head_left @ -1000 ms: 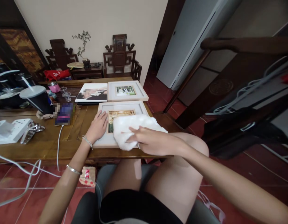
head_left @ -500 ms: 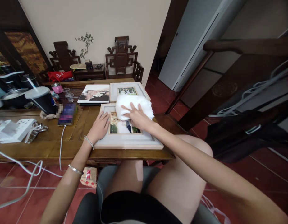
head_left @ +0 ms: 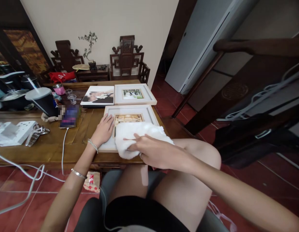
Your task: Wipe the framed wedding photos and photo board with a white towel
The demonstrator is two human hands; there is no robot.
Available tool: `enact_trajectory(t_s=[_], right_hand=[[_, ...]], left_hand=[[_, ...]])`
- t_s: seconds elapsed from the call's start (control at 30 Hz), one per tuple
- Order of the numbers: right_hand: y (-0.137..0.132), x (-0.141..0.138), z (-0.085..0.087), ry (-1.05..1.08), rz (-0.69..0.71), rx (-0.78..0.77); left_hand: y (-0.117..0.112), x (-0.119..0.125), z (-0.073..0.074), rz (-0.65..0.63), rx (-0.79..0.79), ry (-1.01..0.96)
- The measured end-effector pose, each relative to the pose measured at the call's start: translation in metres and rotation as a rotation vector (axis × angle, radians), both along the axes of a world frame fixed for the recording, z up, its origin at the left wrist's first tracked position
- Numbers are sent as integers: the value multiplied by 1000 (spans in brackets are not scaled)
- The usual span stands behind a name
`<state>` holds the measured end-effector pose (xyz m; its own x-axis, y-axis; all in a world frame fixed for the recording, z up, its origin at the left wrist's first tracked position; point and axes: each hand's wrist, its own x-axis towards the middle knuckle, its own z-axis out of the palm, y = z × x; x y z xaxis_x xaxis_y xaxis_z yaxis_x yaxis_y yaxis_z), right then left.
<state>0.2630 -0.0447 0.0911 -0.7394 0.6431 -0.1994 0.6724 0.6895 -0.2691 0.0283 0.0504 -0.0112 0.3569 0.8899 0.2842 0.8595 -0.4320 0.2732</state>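
A framed picture (head_left: 149, 113) with a pale wooden rim and white mat lies flat on the table before me. My left hand (head_left: 104, 129) rests on its left border, fingers stretched out and holding nothing. Over the frame's near part lies a folded white cloth (head_left: 125, 130), covering the lower portion of the picture and hanging slightly past the near edge. My right hand (head_left: 151, 149) grips the cloth from above, with some fingertips sunk into it. A second framed picture (head_left: 148, 93) lies just behind, beside a photo panel (head_left: 87, 96).
To the left on the wooden table (head_left: 79, 145) are a phone (head_left: 69, 116) on a charging cable, a lidded black cup (head_left: 44, 103) with a straw, a hair claw (head_left: 36, 134) and a white power strip (head_left: 21, 132). A wooden chair (head_left: 127, 59) stands by the wall.
My right hand has drawn the white cloth toward me, from the frame's far part to its near edge, uncovering the picture's upper part. My left hand stays on the left border.
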Motion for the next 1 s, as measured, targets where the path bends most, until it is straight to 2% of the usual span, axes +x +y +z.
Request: enact_trajectory(t_s=[0.1,0.27,0.33,0.4,0.5,0.6,0.7,0.77,0.83,0.9,1.0], right_hand=[[13,-2,-7,-33,-16,49],[84,-12,-35,-60,-166,290],[111,-21,-40,-67,-203,367],[125,-31,-42,-98,-211,379],[117,-40,-41,-141,-176,325],[81,-36,-34,-144,-104,230],[42,-21,-20,-125,-35,114],[26,-10,-9,-98,19,33],[22,-2,-1,-53,70,-39],[30,0,1,3,72,-46],[59,-13,-7,28,-67,139]], left_hand=[[1,-1,-1,-6,4,-8],[1,-2,-3,-4,4,-12],[0,-2,-2,-8,11,-24],[0,-3,-1,-11,11,-38],[-1,-2,1,-10,0,-50],[-2,0,2,2,-15,-48],[-2,1,1,14,-13,-59],[0,0,-1,9,-1,-74],[1,-1,-3,-4,8,-88],[1,-1,-2,-6,9,-116],[-3,1,4,-5,11,-211]])
